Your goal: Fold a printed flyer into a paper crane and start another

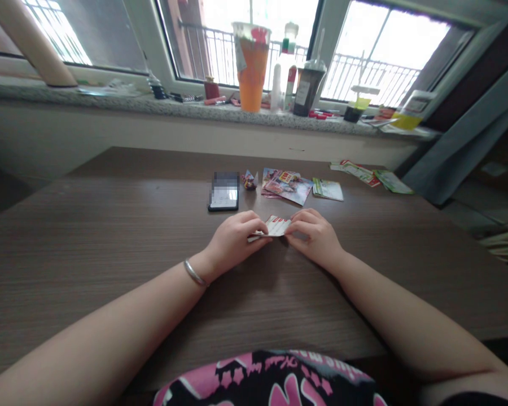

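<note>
Both my hands rest on the brown wooden table (110, 237) with a small folded piece of printed paper (277, 226) between them. My left hand (233, 239), a silver bangle on its wrist, pinches the paper's left end with curled fingers. My right hand (315, 234) pinches the right end, fingers closed over the edge. The paper is white with red print and lies low against the tabletop.
A phone (224, 192) lies just beyond my hands, beside a small folded paper figure (249, 180) and a pile of colourful paper sheets (287, 186). More leaflets (355, 171) lie at the far right. Cups and bottles (251, 65) stand on the windowsill.
</note>
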{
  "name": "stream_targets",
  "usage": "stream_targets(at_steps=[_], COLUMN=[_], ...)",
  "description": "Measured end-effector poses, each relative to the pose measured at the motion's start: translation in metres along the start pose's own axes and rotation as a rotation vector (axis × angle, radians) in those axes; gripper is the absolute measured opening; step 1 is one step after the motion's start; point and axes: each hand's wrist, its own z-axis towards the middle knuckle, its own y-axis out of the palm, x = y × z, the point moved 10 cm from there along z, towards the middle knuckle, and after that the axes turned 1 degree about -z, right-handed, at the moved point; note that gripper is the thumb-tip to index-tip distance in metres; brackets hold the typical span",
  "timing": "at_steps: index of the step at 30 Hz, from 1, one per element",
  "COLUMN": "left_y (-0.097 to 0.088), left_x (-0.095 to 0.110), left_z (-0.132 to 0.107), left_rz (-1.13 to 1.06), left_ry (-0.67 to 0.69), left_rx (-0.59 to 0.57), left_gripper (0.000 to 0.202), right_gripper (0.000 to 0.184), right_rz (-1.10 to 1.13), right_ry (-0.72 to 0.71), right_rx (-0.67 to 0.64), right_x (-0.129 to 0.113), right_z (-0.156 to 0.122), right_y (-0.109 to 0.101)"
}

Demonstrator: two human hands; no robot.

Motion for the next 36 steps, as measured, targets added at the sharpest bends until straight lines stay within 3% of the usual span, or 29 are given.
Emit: stream_targets(at_steps=[4,8,19,31,36], left_y=[-0.001,-0.005,0.013,0.022,0.025], left_x=[-0.031,-0.045,-0.04,-0.042,-0.046], left_z=[-0.001,-0.003,-0.006,-0.011,-0.011], left_rz=[-0.109,-0.257,-0.791,-0.853,-0.8], left_ry=[-0.208,-0.336,-0.41,-0.574,-0.574], left_rx=[0.011,0.081,0.113,0.121,0.1], left_gripper=[0.018,0.026,0.032,0.045,0.03], right_gripper=[0.01,0.011,0.011,0.014,0.015], right_rz=[-0.002,-0.003,-0.149,-0.243,-0.161], right_ry=[0.074,0.137,0.085,-0.015,-0.069], right_rx=[0.023,0.025,-0.086,-0.154,-0.168], right_x=[0.009,0.016,0.007,-0.004,-0.007], right_z=[-0.002,-0.003,-0.003,-0.002,-0.002], right_y=[-0.002,-0.001,0.009,0.017,0.019])
